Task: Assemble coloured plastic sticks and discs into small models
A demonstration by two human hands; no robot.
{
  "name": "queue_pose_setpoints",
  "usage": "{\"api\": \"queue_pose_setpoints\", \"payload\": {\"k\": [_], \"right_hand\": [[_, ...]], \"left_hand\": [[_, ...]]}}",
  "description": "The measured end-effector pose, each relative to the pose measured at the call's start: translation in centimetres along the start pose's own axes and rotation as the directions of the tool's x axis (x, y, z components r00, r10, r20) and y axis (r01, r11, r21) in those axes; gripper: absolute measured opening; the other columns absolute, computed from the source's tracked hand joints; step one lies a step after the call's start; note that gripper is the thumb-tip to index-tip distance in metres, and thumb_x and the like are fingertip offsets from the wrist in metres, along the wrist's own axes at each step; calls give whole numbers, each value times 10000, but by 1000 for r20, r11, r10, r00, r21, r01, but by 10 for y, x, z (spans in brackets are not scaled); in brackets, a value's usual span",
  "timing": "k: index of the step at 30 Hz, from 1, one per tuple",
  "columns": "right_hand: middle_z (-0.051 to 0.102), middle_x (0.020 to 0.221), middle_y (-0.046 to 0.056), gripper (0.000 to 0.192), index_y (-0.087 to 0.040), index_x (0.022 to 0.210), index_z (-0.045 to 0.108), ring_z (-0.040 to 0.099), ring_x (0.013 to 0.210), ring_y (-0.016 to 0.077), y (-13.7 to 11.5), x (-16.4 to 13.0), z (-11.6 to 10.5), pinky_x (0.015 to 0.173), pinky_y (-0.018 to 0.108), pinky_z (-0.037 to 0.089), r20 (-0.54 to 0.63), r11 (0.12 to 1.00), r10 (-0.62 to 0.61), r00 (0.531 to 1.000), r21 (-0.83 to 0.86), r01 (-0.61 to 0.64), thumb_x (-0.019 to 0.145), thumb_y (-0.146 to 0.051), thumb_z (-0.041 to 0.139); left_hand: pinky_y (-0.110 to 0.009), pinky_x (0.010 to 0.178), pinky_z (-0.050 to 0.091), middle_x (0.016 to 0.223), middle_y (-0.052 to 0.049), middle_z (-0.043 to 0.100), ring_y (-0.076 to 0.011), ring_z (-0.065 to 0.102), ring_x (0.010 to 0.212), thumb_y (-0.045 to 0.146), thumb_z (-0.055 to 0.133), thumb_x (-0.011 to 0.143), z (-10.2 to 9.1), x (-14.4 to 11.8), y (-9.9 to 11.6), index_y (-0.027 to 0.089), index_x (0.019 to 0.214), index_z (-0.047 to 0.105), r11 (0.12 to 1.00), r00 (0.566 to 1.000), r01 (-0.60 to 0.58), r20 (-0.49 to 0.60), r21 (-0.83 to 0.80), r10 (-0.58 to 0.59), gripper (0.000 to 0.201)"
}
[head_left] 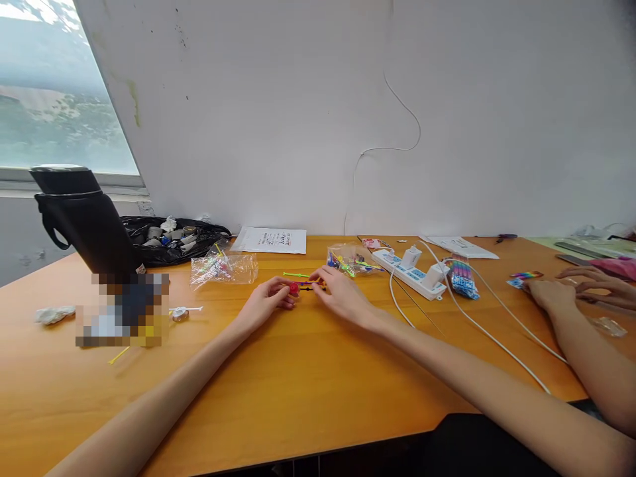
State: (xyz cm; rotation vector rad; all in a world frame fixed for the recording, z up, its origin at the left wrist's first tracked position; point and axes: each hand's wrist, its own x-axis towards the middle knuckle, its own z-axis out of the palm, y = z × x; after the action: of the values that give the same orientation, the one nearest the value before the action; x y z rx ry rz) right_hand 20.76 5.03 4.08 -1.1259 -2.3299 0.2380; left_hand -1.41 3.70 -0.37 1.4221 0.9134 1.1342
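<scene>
Near the middle of the table, my left hand (271, 296) is closed, with thumb and fingers on a small red round plastic piece (294, 289). Thin dark plastic sticks (307, 288) run from this piece toward the right. My right hand (342, 296) has its thumb and fingers around the far end of the sticks; the exact contact is too small to make out. Just behind the hands lies a green plastic stick (295, 275). Clear bags with colourful plastic parts lie behind my hands, one to the left (223, 268) and one to the right (350, 260).
At left stand a black bottle (84, 225) and a black bag of scraps (183, 240); a small round tape (179, 314) lies nearby. A white power strip (410, 271) trails cables at right. Another person's hands (554, 295) handle a rainbow-coloured item (527, 275) at far right.
</scene>
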Motion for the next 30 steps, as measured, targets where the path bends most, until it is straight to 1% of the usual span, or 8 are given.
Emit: {"api": "queue_pose_setpoints", "payload": {"k": [3,7,13,17,20,22,27,30], "right_hand": [[630,1150,109,266,-174,1102,651,562,1120,227,15,-4,-3,1006,382,421,19,985,41,999,-171,-37,1015,-260,414],[609,1204,117,326,-174,1145,658,532,1159,234,28,-10,-2,1040,382,393,92,968,18,996,-252,6,1031,-268,368],[606,1233,131,328,-167,1166,656,526,1172,247,30,-10,2,1044,384,385,117,955,21,993,-296,14,1025,-266,377],[638,1161,127,311,-164,1143,657,566,1096,242,30,-9,-1,994,365,411,94,947,55,994,-319,-22,1016,-236,383],[640,1156,126,319,-173,1173,653,575,1097,241,31,-9,-2,975,351,416,87,940,59,994,-340,-26,1014,-225,381],[644,1144,124,312,-172,1152,660,582,1088,242,33,-9,-3,959,347,422,89,936,58,994,-352,-23,1012,-224,387],[657,1105,112,256,-189,1124,661,610,1038,234,37,-7,-3,896,325,444,58,932,67,996,-361,-42,1001,-230,440],[668,1078,98,228,-217,1091,681,622,1019,232,39,-4,-3,844,306,452,68,927,63,996,-374,-33,995,-234,475]], "left_hand": [[-368,833,570,1013,-116,707,-169,687,785,491,662,841,0,1,0,133,1049,618,999,998,13,-54,-40,-15,417],[-361,830,570,1005,-108,707,-168,688,789,480,650,857,1,0,0,137,1045,621,1000,999,0,-39,-28,-2,392],[-355,820,567,997,-109,708,-171,684,800,481,637,864,2,-1,1,139,1041,626,1000,1000,-10,-25,-2,10,385],[-354,809,565,972,-105,710,-172,684,789,493,646,850,2,0,1,142,1025,626,1000,1000,-5,-18,4,5,392],[-353,807,563,966,-100,709,-171,685,782,493,643,851,2,0,1,145,1027,625,1000,1000,-4,-17,13,4,391],[-353,810,563,974,-99,704,-169,686,781,492,635,857,2,0,1,145,1037,622,1000,1000,-2,-15,21,2,391],[-354,819,560,984,-96,696,-166,685,787,489,616,873,2,0,1,146,1045,616,999,1000,-4,-5,33,4,384],[-356,821,556,986,-97,695,-166,684,786,490,619,873,1,0,0,149,1042,613,1000,1000,-4,-1,31,4,381]]}}
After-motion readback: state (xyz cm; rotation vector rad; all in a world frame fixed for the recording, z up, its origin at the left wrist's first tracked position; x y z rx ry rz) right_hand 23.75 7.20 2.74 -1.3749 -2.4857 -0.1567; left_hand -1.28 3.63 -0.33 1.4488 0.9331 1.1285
